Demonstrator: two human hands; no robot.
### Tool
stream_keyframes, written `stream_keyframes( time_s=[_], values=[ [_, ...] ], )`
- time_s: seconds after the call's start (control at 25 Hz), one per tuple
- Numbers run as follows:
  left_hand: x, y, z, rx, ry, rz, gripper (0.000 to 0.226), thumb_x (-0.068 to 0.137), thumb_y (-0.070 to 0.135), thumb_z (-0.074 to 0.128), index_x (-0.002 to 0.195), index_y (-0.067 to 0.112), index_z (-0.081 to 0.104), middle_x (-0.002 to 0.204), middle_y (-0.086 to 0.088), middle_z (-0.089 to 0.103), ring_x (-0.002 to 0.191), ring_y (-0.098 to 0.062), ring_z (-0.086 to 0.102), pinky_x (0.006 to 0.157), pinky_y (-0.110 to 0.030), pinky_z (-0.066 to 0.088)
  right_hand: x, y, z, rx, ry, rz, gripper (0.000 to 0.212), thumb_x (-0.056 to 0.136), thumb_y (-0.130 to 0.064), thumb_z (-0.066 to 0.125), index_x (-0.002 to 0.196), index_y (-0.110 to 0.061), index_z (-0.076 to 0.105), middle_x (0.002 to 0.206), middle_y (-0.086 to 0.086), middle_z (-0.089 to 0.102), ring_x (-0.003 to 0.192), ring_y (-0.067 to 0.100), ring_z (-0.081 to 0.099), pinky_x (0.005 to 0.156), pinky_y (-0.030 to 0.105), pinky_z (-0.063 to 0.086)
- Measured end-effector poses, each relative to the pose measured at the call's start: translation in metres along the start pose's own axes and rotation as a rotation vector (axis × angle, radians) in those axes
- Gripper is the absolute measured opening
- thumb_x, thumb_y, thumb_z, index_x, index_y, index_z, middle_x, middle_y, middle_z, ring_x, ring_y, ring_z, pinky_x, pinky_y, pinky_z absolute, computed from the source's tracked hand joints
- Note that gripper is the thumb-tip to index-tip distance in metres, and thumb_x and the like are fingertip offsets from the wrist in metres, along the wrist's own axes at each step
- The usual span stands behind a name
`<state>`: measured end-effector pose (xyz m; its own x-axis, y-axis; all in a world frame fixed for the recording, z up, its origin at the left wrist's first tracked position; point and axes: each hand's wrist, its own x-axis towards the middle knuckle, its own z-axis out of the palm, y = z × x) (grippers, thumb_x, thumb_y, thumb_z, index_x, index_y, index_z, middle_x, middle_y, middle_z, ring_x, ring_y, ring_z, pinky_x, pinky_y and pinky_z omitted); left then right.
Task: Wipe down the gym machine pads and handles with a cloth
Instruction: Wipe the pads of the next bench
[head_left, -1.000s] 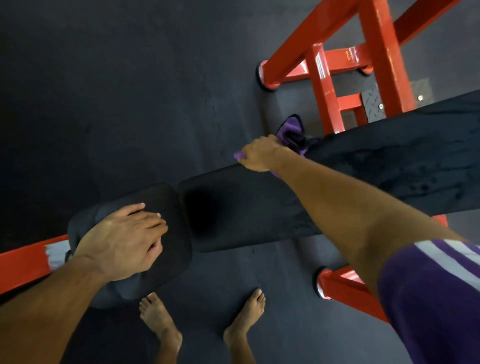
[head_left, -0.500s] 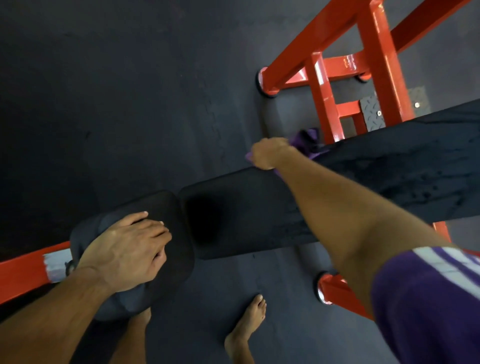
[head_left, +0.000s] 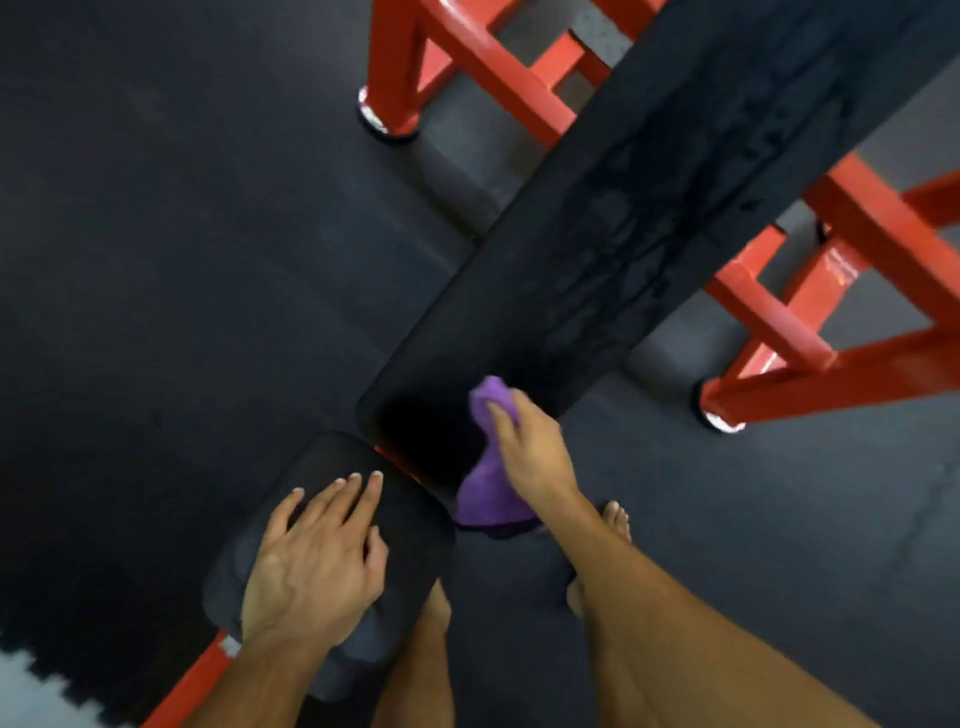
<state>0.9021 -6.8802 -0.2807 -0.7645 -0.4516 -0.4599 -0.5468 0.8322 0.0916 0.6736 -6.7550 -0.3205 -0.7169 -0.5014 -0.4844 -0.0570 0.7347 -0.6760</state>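
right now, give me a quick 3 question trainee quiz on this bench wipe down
1. True or false: the right hand grips the purple cloth.
2. Where does the left hand rest? A) on the small black pad B) on the red frame C) on the floor
3. Fill in: the cloth lies at the near end of the long black ____.

Key: 1 true; 2 A; 3 pad.

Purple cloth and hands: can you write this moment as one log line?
right hand: holds purple cloth on long pad | left hand: flat on small pad | frame: red
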Motion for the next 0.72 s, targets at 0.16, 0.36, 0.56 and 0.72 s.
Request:
stream_keyframes(
  time_s=[0.16, 0.36, 0.56, 0.72],
  values=[
    [0.007, -0.009, 0.006, 0.152, -0.060, 0.105, 0.067, 0.094, 0.048, 0.037, 0.153, 0.018, 0.049, 0.161, -0.008, 0.041, 0.145, -0.024, 0.046, 0.115, -0.065, 0.032, -0.037, 0.064, -0.029, 0.487, 0.452, 0.721, 0.034, 0.107, -0.044, 0.038, 0.125, -0.026, 0.061, 0.115, -0.006, 0.059, 0.108, 0.016, 0.053, 0.093, 0.028, 0.035],
    [0.127, 0.043, 0.003, -0.007, 0.162, 0.211, 0.079, 0.102, 0.051, 0.035, 0.166, 0.020, 0.002, 0.173, -0.003, -0.009, 0.160, -0.021, 0.003, 0.125, -0.059, 0.016, 0.042, 0.084, -0.023, 0.838, 0.515, 0.631, 0.034, 0.103, -0.050, 0.040, 0.127, -0.036, 0.061, 0.131, -0.003, 0.064, 0.123, 0.019, 0.059, 0.110, 0.041, 0.045],
    [0.242, 0.134, -0.010, -0.035, 0.474, 0.387, 0.072, 0.107, 0.035, 0.044, 0.164, 0.011, 0.009, 0.172, -0.015, 0.003, 0.160, -0.026, 0.003, 0.127, -0.060, 0.009, 0.082, 0.059, -0.032, 0.847, 0.684, 0.704, 0.046, 0.108, -0.039, 0.036, 0.146, -0.017, 0.048, 0.149, 0.008, 0.051, 0.136, 0.029, 0.047, 0.111, 0.036, 0.036],
    [0.304, 0.191, -0.063, 0.055, 0.602, 0.622, 0.071, 0.106, 0.039, 0.045, 0.163, 0.008, 0.014, 0.169, -0.017, 0.017, 0.158, -0.029, 0.013, 0.126, -0.057, 0.005, 0.122, 0.028, -0.135, 0.800, 0.893, 0.508, 0.044, 0.109, -0.032, 0.037, 0.148, -0.012, 0.047, 0.151, 0.010, 0.049, 0.139, 0.026, 0.043, 0.105, 0.024, 0.031]
  ],
)
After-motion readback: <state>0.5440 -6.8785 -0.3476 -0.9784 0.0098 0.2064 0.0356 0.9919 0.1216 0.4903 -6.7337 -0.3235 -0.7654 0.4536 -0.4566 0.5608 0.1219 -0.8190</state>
